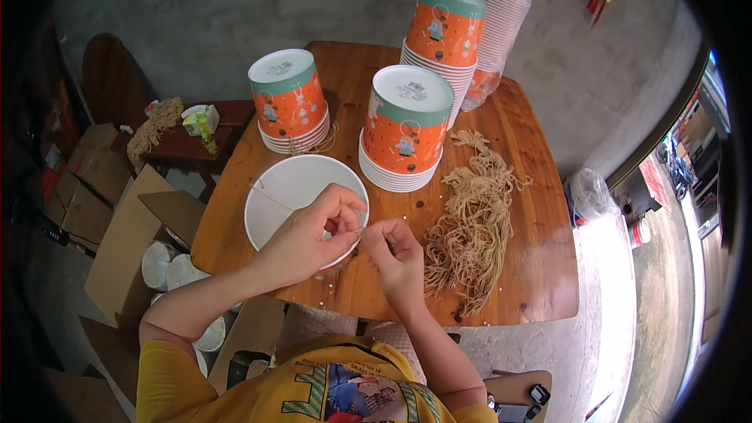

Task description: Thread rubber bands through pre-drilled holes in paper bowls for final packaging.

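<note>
A white-lined paper bucket (301, 174) stands mouth up near the table's front edge. Over its right rim my left hand (313, 227) is closed in a pinch on a thin tan string (359, 233). Just right of the rim, the fingers of my right hand (398, 258) pinch the same string close by. Another thin strand (270, 197) crosses the bucket's left rim into its mouth. Right of my right hand lies a loose heap of tan strings (476, 227). The exact spot where the string meets the bucket is hidden by my fingers.
Upside-down orange and green buckets stand in stacks: one at left (288, 98), one in the middle (407, 129), a taller one behind (446, 27). A bagged stack (501, 16) leans at the back. An open carton (129, 247) with white buckets sits at lower left.
</note>
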